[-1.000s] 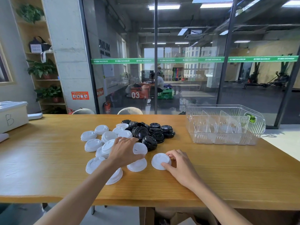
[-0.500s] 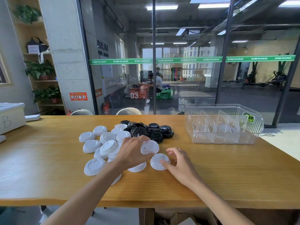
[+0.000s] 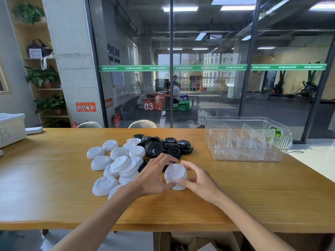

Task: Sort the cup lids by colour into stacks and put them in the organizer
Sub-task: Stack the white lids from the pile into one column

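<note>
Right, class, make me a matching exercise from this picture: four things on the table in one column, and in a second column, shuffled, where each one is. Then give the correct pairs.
Column one:
1. small stack of white lids
2. black lids
3. clear organizer
4. white box marked B

Column two:
a. far left edge of the table
b. right side of the table, with dividers
c. between the left hand and right hand
d. heaped behind the hands, right of the loose white lids

Pairs: 1-c, 2-d, 3-b, 4-a
</note>
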Available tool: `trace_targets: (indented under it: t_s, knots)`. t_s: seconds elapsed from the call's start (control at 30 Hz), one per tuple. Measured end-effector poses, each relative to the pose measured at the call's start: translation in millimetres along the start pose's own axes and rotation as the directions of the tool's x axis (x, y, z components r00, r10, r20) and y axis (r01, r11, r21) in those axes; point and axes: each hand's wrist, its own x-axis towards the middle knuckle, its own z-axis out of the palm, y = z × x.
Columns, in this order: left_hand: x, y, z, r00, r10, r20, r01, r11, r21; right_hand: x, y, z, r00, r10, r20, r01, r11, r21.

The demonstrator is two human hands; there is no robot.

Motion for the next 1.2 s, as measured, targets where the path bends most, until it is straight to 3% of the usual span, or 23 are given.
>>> trace_targets:
  t_s: [0.13, 0.27, 0.4, 0.53, 0.8, 1.03, 1.2]
  knots:
    - [1.3, -0.3, 0.6, 0.999, 0.039, 0.037, -0.038, 0.999, -0.033, -1.0, 3.2, -0.4, 1.0, -0.021, 0.012, 0.021, 1.0, 0.001]
    - [1.2, -5.8, -0.3, 0.996, -0.002, 0.084, 0.006, 0.999, -0.046, -3.7, 7.6, 5.9, 0.995, -0.015, -0.097, 0.005, 0.995, -0.103]
    - [-5.9, -13.6, 3.5, 0.989, -0.108, 0.098, 0.093, 0.986, 0.142, -4.1, 7.2, 14.6, 0.975, 0.04, -0.218, -0.082, 0.979, -0.186]
    - [-6.6, -15.4, 7.1, 0.98, -0.179, 0.092, 0.16, 0.971, 0.18, -0.3, 5.1, 17.5, 0.972, 0.098, -0.212, -0.146, 0.963, -0.228]
    - [-1.8, -8.0, 14.4, 0.981, -0.187, 0.045, 0.178, 0.971, 0.159, -0.7, -8.3, 26.7, 0.955, 0.146, -0.257, -0.225, 0.923, -0.312]
    - [-3.0, -4.7, 14.4, 0.98, -0.193, 0.045, 0.185, 0.973, 0.141, 0.8, -10.0, 18.7, 0.864, 0.15, -0.481, -0.239, 0.962, -0.129]
    - [-3.9, -5.0, 18.2, 0.979, -0.203, 0.019, 0.199, 0.972, 0.127, 2.1, -0.3, 19.2, 0.872, 0.146, -0.467, -0.236, 0.962, -0.14]
